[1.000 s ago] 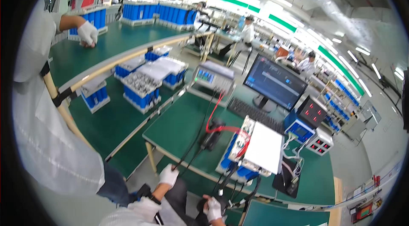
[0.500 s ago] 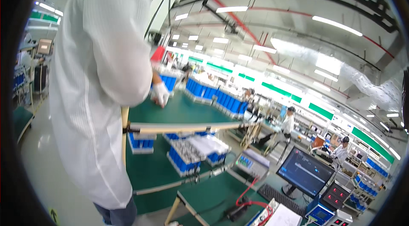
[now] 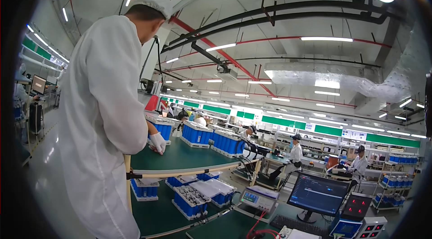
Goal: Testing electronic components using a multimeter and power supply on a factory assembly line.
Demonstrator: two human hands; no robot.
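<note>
Grip out of view: neither left hand nor right hand shows, so cannot tell whether either is closed, spread or holding something. Nearest the lower edge: red leads (image 3: 256,222), running down from the meter (image 3: 258,199) toward a white-topped unit (image 3: 299,233) on the near table (image 3: 216,230), the unit mostly cut off by the frame.

Leads look light and soft, probably springy at the bends. Best held by the plug ends, close to the meter's face; a tug mid-length would likely strain the joint.

Packs: one with a metallic-looking top (image 3: 191,202) sits on the low table (image 3: 164,209), others close about it. More on the far table (image 3: 189,159): left pack (image 3: 162,128), middle pack (image 3: 196,134), right pack (image 3: 227,143). Blue sides, pale bases. Judged heavy for their bulk, stiff as blocks, blue faces perhaps slick under a glove. Take hold low, both hands, opposite sides of the base; keep off the top, likely the delicate part.

Co-worker (image 3: 101,104) stands at left, gloved hand (image 3: 157,143) just beside the left pack, fingers pointing down; contact with the far table unclear. Monitor (image 3: 318,192) right of the meter.
</note>
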